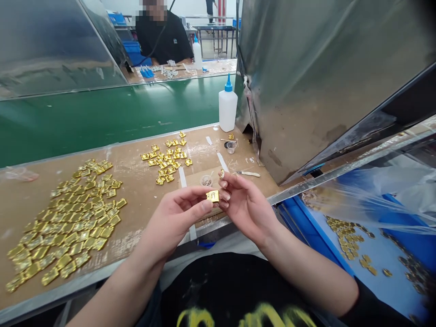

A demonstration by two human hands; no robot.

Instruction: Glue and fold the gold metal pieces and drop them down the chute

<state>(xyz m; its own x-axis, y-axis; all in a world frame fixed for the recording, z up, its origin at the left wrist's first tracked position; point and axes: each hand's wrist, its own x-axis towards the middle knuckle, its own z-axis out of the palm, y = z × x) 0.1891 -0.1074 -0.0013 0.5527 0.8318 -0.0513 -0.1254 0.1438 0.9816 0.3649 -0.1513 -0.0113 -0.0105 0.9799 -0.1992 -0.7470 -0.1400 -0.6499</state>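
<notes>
Between the thumb and fingers of my left hand (180,211) is a small gold rectangular piece (213,195) with a raised shape on its face. My right hand (248,206) pinches a smaller gold part (222,174) between thumb and forefinger, just above and right of that piece. Both hands are close together over the front edge of the brown work surface (136,204). Behind them stands a small clear cup (206,180) with something dark in it. A knife with a pale handle (250,173) lies beyond my right fingers.
Many gold rectangular pieces (78,209) cover the left side. A smaller group of gold parts (166,156) lies mid-table. A white bottle with a blue nozzle (228,106) stands by a metal panel (323,81). At right is a blue bin (306,227) holding gold pieces. A person (165,36) sits opposite.
</notes>
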